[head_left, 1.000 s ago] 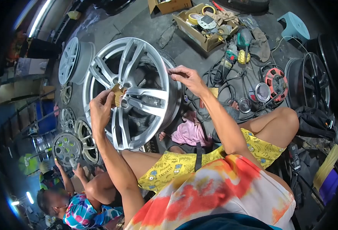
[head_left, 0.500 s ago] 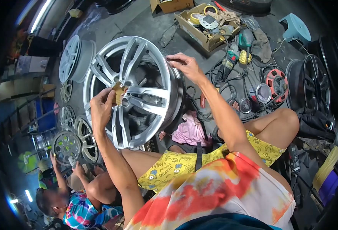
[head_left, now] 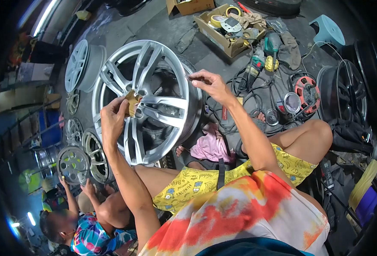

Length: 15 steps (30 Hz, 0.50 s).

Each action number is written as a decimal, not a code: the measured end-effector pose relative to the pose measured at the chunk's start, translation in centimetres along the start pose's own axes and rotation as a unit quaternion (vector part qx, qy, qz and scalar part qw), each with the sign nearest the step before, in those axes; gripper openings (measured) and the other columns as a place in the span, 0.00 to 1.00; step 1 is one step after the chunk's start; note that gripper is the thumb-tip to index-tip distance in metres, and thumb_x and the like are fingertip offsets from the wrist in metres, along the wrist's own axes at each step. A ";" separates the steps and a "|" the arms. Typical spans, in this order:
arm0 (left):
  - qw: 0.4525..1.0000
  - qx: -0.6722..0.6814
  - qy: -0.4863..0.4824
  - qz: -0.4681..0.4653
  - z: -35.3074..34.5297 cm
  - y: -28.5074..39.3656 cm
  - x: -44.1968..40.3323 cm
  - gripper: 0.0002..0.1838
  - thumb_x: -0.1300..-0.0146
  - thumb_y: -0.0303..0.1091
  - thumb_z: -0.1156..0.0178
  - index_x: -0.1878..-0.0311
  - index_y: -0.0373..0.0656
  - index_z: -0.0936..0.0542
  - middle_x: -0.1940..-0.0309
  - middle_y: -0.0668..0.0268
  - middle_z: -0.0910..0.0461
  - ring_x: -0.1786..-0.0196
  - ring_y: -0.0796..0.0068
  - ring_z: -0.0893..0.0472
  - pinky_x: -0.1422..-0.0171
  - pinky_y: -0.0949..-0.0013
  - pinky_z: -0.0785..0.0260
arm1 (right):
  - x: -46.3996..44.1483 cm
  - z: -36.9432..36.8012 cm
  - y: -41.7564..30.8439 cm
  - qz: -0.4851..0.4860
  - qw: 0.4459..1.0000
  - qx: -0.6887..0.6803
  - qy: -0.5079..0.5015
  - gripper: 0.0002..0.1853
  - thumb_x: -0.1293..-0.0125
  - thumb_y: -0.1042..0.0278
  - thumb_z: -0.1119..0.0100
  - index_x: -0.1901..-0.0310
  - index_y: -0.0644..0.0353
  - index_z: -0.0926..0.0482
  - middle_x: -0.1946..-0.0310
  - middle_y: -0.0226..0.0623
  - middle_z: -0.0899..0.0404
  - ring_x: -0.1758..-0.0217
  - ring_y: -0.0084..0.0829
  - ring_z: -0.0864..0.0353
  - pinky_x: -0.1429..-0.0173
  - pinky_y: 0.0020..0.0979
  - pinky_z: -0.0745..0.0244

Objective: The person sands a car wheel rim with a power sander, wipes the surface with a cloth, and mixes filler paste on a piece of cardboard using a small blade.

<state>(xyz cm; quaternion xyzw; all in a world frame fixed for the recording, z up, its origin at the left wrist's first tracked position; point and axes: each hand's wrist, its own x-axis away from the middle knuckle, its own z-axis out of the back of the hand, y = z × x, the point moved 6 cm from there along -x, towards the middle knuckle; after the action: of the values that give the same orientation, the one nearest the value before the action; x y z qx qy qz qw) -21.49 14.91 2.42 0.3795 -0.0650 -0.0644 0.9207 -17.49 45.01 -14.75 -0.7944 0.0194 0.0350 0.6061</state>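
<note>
In front of me stands a silver alloy wheel (head_left: 167,102), its twin-spoke face tilted up toward me. My left hand (head_left: 113,117) pinches a folded tan piece of sandpaper (head_left: 133,103) between thumb and fingers, over the wheel's hub. The sandpaper covers part of the hub centre. On the other side, my right hand (head_left: 212,87) is at the wheel's outer edge, its thumb and fingers drawn together. A small dark bit shows at those fingertips, too small to name; whether they touch the rim I cannot tell.
A cardboard box (head_left: 222,39) holds tape rolls and discs. Beside it lie power tools (head_left: 257,64) with tangled cords, a red cable reel (head_left: 306,94) and a blue stool (head_left: 328,32). At lower left another person (head_left: 92,232) handles a grey wheel (head_left: 73,165). A pink cloth (head_left: 210,143) lies near my legs.
My right hand has shifted slightly down and outward along the wheel's edge. My left hand stays at the hub with the sandpaper. The other person's raised hand has lowered a little.
</note>
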 end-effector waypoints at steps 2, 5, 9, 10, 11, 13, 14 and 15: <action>1.000 -0.027 -0.004 0.001 0.1 0.0 0.0 0.15 0.26 0.32 0.39 0.49 0.26 0.16 0.67 0.63 0.14 0.67 0.81 0.19 0.61 0.74 0.24 | 1.6 -0.3 0.0 -0.010 1.000 -0.016 -0.014 0.15 0.27 0.65 0.34 0.44 0.60 0.14 0.51 0.27 0.16 0.49 0.21 0.21 0.40 0.27 0.28; 1.000 0.004 -0.006 0.009 0.0 -0.2 0.0 0.15 0.26 0.32 0.38 0.48 0.27 0.16 0.67 0.63 0.14 0.66 0.81 0.18 0.61 0.74 0.24 | 2.5 -0.5 2.4 -0.059 0.986 -0.153 -0.027 0.15 0.23 0.66 0.40 0.42 0.64 0.17 0.51 0.31 0.18 0.49 0.22 0.21 0.41 0.28 0.26; 1.000 0.001 -0.013 0.013 0.0 -1.1 -0.3 0.15 0.26 0.32 0.38 0.48 0.27 0.16 0.66 0.63 0.14 0.66 0.81 0.18 0.60 0.74 0.23 | -0.3 -0.2 3.9 -0.045 0.940 -0.339 -0.005 0.14 0.22 0.62 0.41 0.43 0.62 0.21 0.56 0.30 0.20 0.57 0.21 0.22 0.53 0.25 0.26; 1.000 0.007 -0.012 0.024 0.0 -1.3 -0.4 0.15 0.26 0.33 0.38 0.48 0.27 0.16 0.66 0.63 0.14 0.66 0.80 0.18 0.60 0.74 0.23 | -1.5 -0.1 4.2 -0.063 0.941 -0.333 0.012 0.14 0.22 0.61 0.41 0.44 0.62 0.21 0.57 0.29 0.20 0.57 0.19 0.22 0.55 0.23 0.26; 0.999 0.012 -0.011 0.034 0.0 -1.5 -0.5 0.16 0.26 0.33 0.38 0.47 0.28 0.16 0.65 0.63 0.13 0.66 0.80 0.18 0.60 0.73 0.22 | -2.6 -0.1 4.5 -0.080 0.941 -0.327 0.028 0.14 0.22 0.59 0.41 0.45 0.61 0.20 0.58 0.28 0.21 0.58 0.18 0.22 0.56 0.21 0.27; 0.999 0.012 -0.017 0.036 -0.2 -1.7 -0.6 0.16 0.25 0.34 0.39 0.47 0.28 0.16 0.65 0.63 0.14 0.65 0.80 0.17 0.60 0.73 0.22 | -4.8 -0.6 4.9 -0.092 0.942 -0.323 0.030 0.14 0.21 0.60 0.42 0.45 0.61 0.21 0.59 0.27 0.22 0.59 0.17 0.23 0.58 0.21 0.29; 0.999 0.017 -0.016 0.036 -0.2 -1.7 -0.6 0.16 0.25 0.34 0.39 0.47 0.28 0.16 0.65 0.63 0.14 0.65 0.79 0.17 0.60 0.73 0.22 | -5.7 -0.9 5.1 -0.103 0.943 -0.314 0.027 0.13 0.21 0.60 0.43 0.44 0.60 0.22 0.60 0.26 0.22 0.60 0.16 0.24 0.59 0.20 0.31; 0.999 0.016 -0.015 0.039 -0.2 -1.7 -0.6 0.16 0.25 0.34 0.39 0.47 0.28 0.16 0.65 0.63 0.14 0.65 0.79 0.17 0.60 0.73 0.22 | -6.5 -1.0 5.4 -0.105 0.943 -0.315 0.025 0.13 0.21 0.60 0.43 0.44 0.60 0.22 0.60 0.26 0.22 0.60 0.16 0.24 0.59 0.20 0.31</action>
<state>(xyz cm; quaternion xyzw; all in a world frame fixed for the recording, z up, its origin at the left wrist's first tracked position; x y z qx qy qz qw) -22.14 13.98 1.07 0.3906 -0.0944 -0.0335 0.9151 -24.36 42.50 -19.15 -0.9430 -0.0609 -0.0441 0.3242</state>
